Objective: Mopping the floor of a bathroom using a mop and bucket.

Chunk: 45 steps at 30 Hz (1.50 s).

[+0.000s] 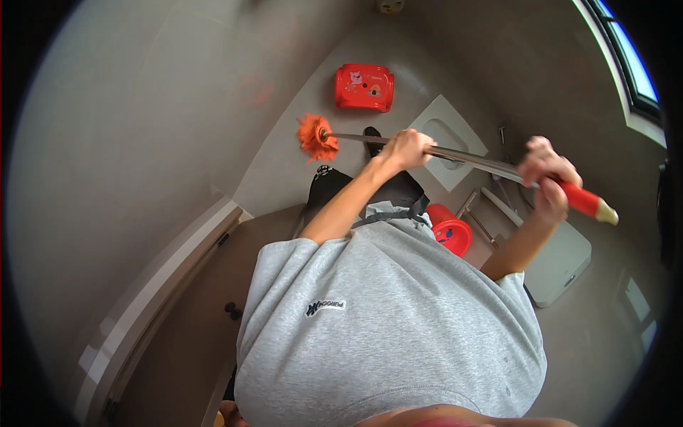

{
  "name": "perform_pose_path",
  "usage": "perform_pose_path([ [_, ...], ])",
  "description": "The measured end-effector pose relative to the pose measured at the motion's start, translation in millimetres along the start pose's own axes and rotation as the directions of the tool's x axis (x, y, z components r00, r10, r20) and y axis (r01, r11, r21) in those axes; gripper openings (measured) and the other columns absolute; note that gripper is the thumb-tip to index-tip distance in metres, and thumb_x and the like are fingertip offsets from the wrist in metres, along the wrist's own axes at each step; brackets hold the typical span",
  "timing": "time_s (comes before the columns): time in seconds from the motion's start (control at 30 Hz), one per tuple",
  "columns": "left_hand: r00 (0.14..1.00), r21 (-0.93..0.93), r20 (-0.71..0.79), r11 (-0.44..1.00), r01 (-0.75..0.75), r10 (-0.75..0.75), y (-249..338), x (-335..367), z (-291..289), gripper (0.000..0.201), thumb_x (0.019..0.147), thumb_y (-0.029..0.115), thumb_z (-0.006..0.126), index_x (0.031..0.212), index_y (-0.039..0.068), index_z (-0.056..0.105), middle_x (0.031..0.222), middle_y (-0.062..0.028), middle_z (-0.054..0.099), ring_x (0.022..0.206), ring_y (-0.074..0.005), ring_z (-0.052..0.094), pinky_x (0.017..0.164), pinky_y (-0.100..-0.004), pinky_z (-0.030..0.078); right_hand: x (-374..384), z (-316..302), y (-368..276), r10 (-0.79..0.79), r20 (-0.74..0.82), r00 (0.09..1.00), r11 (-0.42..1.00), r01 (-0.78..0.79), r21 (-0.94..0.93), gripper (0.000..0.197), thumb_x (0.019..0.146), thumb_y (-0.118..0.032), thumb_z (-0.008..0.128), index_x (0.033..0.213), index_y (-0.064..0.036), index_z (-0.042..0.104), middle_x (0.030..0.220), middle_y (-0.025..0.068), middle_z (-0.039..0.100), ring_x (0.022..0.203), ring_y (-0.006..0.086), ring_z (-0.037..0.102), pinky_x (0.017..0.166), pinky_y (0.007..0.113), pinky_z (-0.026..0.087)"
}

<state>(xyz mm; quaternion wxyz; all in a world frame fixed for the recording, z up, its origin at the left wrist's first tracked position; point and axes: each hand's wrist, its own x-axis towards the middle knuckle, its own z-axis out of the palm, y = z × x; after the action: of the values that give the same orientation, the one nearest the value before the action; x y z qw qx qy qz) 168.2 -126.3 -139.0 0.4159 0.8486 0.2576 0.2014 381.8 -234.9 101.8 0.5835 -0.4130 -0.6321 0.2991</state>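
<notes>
An orange mop head (318, 138) rests on the floor at the far left, on the end of a long metal mop pole (473, 161). Midway along the pole, my left hand (408, 149) is closed around it. My right hand (551, 178) grips higher up, at the start of the red handle (580, 199) with its pale tip; some of its fingers look raised and slightly blurred. The pole slants across in front of me, from the floor at the left up to the right.
A red plastic stool (364, 87) stands beyond the mop head. A white squat toilet (455, 132) is set in the floor ahead. Close on my right are a red bucket (451, 234) and a white folding seat or panel (558, 263). Walls enclose the small room; a door (185, 313) lies left.
</notes>
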Motion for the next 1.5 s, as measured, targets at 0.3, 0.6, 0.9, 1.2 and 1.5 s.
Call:
perform_pose_path([
  [0.3, 0.987, -0.119, -0.061, 0.983, 0.141, -0.149, -9, -42, -58, 0.026, 0.091, 0.021, 0.062, 0.074, 0.002, 0.069, 0.075, -0.025, 0.067, 0.075, -0.0448, 0.068, 0.072, -0.0501, 0.056, 24, 38, 3, -0.065, 0.075, 0.995, 0.998, 0.066, -0.008, 0.034, 0.086, -0.02, 0.054, 0.113, -0.0027, 0.067, 0.067, 0.0057, 0.059, 0.072, 0.0202, 0.058, 0.097, 0.052, 0.037],
  [0.6, 0.781, -0.148, -0.416, 0.882, 0.447, -0.466, -225, -294, -32, 0.014, 0.08, 0.02, 0.069, 0.073, 0.007, 0.067, 0.075, -0.0191, 0.068, 0.076, -0.0404, 0.069, 0.07, -0.0509, 0.055, -58, 321, 138, 0.492, 0.356, 0.794, 0.81, -0.568, 0.148, 0.036, 0.092, -0.022, 0.052, 0.108, 0.0065, 0.068, 0.111, 0.0225, 0.073, 0.111, 0.0321, 0.068, 0.104, 0.042, 0.049],
  [0.9, 0.572, -0.115, -0.56, 0.74, 0.663, -0.6, -265, -559, -58, 0.02, 0.087, 0.026, 0.064, 0.08, 0.008, 0.063, 0.08, -0.017, 0.064, 0.084, -0.0392, 0.065, 0.074, -0.052, 0.049, -131, 538, 109, 0.485, 0.634, 0.603, 0.836, -0.533, -0.132, 0.032, 0.099, -0.007, 0.041, 0.112, 0.0053, 0.067, 0.12, 0.0222, 0.071, 0.122, 0.0323, 0.064, 0.111, 0.042, 0.044],
  [1.2, 0.203, -0.127, -0.704, 0.402, 0.907, -0.681, -290, -613, -17, 0.02, 0.086, 0.029, 0.068, 0.088, 0.009, 0.068, 0.102, -0.0182, 0.066, 0.109, -0.04, 0.06, 0.086, -0.056, 0.048, -159, 569, 140, 0.362, 0.825, 0.433, 0.819, -0.571, -0.059, 0.023, 0.101, -0.003, 0.049, 0.115, -0.0006, 0.067, 0.132, 0.0191, 0.066, 0.13, 0.0314, 0.059, 0.111, 0.04, 0.043],
  [1.5, 0.453, -0.042, -0.557, 0.568, 0.822, -0.696, -241, -398, -54, 0.027, 0.083, 0.028, 0.073, 0.085, 0.002, 0.066, 0.085, -0.0223, 0.069, 0.09, -0.0421, 0.068, 0.078, -0.0527, 0.052, -69, 409, 171, 0.6, 0.28, 0.749, 0.71, -0.66, 0.244, 0.033, 0.08, 0.007, 0.048, 0.106, 0.0011, 0.069, 0.127, 0.0182, 0.068, 0.12, 0.0245, 0.062, 0.104, 0.035, 0.046],
])
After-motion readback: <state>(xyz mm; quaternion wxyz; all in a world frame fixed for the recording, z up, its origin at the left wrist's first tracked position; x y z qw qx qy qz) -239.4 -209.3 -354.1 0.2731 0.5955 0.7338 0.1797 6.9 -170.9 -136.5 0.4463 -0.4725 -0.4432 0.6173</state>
